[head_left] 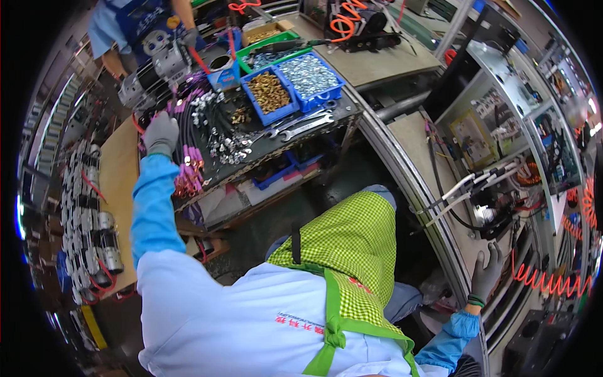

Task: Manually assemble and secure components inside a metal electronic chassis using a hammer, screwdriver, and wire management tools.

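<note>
My left hand (162, 133), in a grey glove, reaches to the far left end of the dark parts bench (251, 151). Its fingers look curled at the edge of a bundle of black cables with pink ends (191, 157); what they hold is hidden. Just beyond it lie grey metal motors (169, 61). My right hand (488, 271), gloved too, is open with its fingers apart, beside the metal rail at the right. A black cable (443, 182) and white-sleeved leads (480, 182) from an open cabinet (502, 107) lie just beyond it.
Blue bins hold brass-coloured parts (269, 93) and silver hardware (309, 75); wrenches (304, 127) lie before them. Another person (135, 31) works across the bench. More motors (94, 220) line the left board. A metal rail (402, 163) and orange coiled hose (546, 279) are at right.
</note>
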A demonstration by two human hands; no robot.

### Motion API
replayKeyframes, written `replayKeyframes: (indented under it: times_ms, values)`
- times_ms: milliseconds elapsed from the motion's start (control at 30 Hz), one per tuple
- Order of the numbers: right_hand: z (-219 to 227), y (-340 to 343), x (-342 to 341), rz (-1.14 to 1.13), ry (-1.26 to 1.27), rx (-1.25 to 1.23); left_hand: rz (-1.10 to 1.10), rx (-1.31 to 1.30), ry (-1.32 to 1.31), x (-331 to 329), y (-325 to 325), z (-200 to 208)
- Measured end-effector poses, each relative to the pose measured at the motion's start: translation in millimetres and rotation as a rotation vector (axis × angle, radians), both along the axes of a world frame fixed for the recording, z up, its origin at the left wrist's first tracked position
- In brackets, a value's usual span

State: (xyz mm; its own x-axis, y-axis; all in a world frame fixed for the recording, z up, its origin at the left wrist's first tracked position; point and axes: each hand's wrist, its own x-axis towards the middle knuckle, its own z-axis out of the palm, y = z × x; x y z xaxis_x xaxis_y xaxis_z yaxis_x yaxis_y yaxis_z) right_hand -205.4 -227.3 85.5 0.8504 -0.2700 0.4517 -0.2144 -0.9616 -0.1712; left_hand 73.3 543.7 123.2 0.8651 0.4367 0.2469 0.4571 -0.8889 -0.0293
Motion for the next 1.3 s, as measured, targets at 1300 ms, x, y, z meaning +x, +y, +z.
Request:
replayKeyframes:
  times_ms: [1300]
  values:
    - [37.2,-50.2,43.6,-0.222,-0.383,0.426,-1.889,-0.556,0.241,-107.5,-737.9,-132.3]
